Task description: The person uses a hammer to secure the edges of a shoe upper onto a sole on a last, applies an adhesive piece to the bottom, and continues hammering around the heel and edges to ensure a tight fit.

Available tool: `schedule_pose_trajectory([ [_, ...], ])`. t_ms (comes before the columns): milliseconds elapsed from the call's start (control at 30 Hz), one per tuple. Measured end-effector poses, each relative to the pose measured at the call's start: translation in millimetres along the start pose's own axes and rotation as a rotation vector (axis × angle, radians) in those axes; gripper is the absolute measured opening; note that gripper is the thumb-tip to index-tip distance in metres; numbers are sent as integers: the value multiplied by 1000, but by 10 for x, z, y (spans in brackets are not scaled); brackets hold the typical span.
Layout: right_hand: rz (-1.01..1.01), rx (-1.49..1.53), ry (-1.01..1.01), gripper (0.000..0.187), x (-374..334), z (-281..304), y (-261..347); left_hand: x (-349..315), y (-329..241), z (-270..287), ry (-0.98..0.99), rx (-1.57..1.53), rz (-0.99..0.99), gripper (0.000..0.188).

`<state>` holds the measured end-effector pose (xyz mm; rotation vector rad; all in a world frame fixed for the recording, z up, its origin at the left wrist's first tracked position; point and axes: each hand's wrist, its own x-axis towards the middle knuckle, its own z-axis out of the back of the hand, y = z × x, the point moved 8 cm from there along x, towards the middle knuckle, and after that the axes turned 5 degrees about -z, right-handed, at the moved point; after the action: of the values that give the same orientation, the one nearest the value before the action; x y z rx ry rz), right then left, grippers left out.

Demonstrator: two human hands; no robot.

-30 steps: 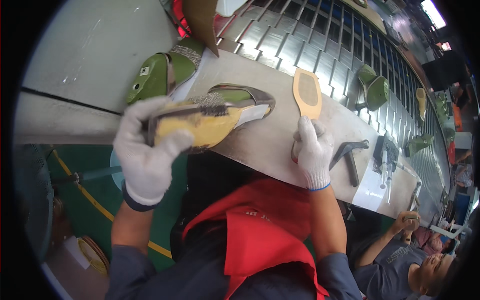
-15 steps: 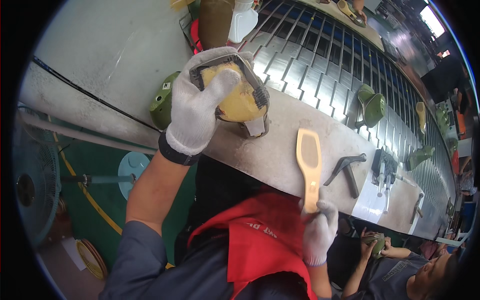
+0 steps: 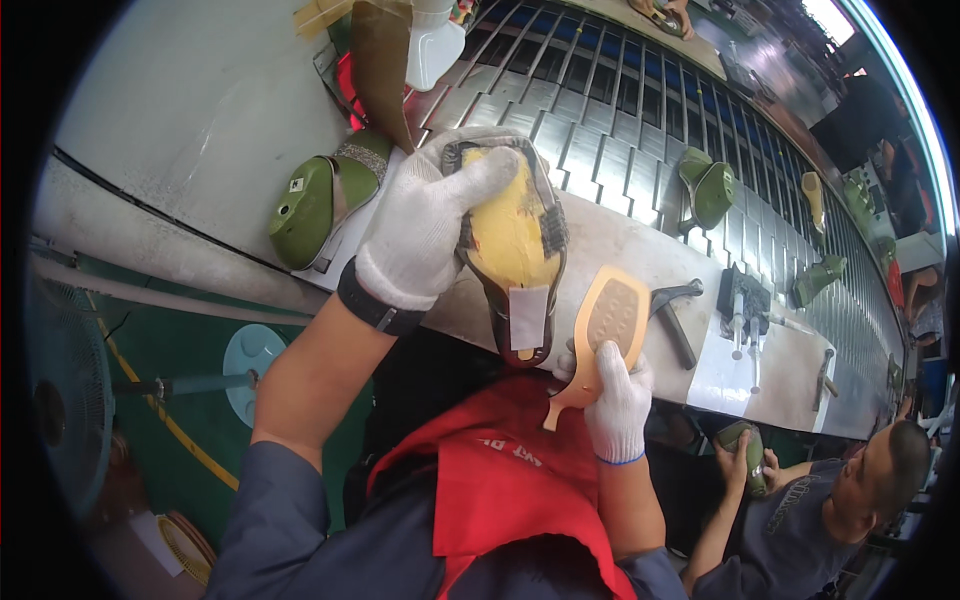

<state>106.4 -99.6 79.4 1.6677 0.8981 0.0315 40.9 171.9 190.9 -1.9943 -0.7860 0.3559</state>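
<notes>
Sole side up at the bench's (image 3: 618, 238) near edge is a dark brown shoe upper fitted over a form, its underside yellow (image 3: 515, 235), with a pale rectangular patch near its lower end. The white-gloved left hand (image 3: 422, 215) grips it, thumb pressed on the yellow face. Just right of the shoe, the white-gloved right hand (image 3: 618, 405) pinches a flat tan sole-shaped piece (image 3: 613, 308), thumb on top. From where I stand, the upper's gathered edges look already folded over; the tan piece is apart from the shoe, so joining the two seems undone. Farther right of the shoe lie a black-headed hammer (image 3: 676, 330) and a dark metal stand with rods (image 3: 742, 305); left of it sits a green shoe form with a brown strap (image 3: 310, 210); beyond it runs a silvery slatted conveyor (image 3: 605, 150).
</notes>
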Motion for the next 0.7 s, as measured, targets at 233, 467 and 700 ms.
schedule_pose_trajectory([
  [233,10,-26,263,35,-663,-504,562,-334,-45,-544,258,106,-79,44],
  [467,66,-94,307,35,-563,-817,770,-454,114,-651,351,-109,189,55],
  [700,53,-123,304,39,-561,-854,733,-558,50,-597,434,44,42,89],
])
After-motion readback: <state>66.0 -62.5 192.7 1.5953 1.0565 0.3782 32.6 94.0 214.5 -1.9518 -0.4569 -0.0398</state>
